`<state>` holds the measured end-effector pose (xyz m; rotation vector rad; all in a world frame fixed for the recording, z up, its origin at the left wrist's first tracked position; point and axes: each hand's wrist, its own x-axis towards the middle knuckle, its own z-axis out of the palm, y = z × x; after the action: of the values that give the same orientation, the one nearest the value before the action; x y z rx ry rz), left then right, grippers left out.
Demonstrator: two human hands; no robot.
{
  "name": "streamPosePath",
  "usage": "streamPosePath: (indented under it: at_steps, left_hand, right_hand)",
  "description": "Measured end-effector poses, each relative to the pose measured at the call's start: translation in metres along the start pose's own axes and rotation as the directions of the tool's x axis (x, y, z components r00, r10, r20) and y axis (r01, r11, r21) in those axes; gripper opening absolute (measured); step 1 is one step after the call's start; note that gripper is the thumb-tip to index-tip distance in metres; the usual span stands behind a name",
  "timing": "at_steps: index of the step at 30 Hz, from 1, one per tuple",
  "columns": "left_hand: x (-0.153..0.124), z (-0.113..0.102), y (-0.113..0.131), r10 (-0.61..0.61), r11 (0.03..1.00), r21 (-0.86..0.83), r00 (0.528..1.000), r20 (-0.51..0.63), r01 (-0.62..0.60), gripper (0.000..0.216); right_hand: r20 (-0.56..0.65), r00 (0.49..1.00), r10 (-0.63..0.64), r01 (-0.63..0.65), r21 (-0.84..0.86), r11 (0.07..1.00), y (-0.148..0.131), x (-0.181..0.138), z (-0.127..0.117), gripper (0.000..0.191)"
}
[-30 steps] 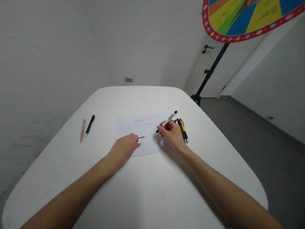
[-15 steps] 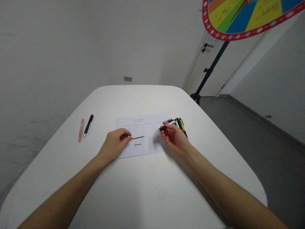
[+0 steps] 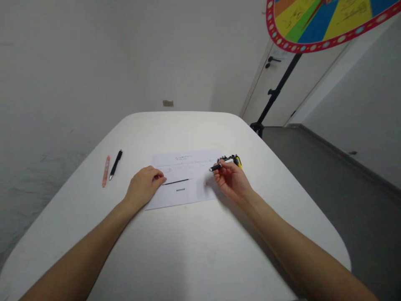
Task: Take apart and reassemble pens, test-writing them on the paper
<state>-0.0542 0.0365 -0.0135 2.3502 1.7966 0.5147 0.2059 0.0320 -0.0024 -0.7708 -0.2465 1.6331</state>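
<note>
A printed sheet of paper (image 3: 188, 167) lies in the middle of the white table (image 3: 188, 251). My left hand (image 3: 142, 188) rests at the sheet's left edge, its fingertips pinching the end of a thin black refill (image 3: 177, 182) that lies across the paper. A small spring (image 3: 181, 190) sits on the paper just below the refill. My right hand (image 3: 232, 179) is closed round a black and white pen barrel (image 3: 216, 167), held level and pointing left over the sheet's right edge.
A black and yellow pen (image 3: 237, 159) lies behind my right hand. A pink pen (image 3: 105, 171) and a black pen (image 3: 115, 164) lie side by side at the table's left. A coloured prize wheel (image 3: 319, 21) on a black stand (image 3: 272, 98) is at the far right by a door.
My left hand has drawn back to the left, pulling the refill out along the paper and uncovering the spring. My right hand has lowered the pen barrel from tilted up to level.
</note>
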Motion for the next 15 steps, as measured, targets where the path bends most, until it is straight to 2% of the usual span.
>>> streamPosePath:
  at_steps: [7, 15]
  left_hand:
    - [-0.0002, 0.0029, -0.0003, 0.001, 1.0, 0.03, 1.0, -0.012, -0.001, 0.023]
    - [-0.0012, 0.0009, 0.0017, 0.001, 0.999, 0.035, 0.999, -0.036, 0.0, 0.025]
  right_hand:
    - [0.174, 0.978, 0.114, -0.137, 0.122, 0.983, -0.0079, 0.0031, -0.0065, 0.01]
    - [0.177, 0.978, 0.107, -0.131, 0.135, 0.982, -0.0072, 0.006, -0.0097, 0.014]
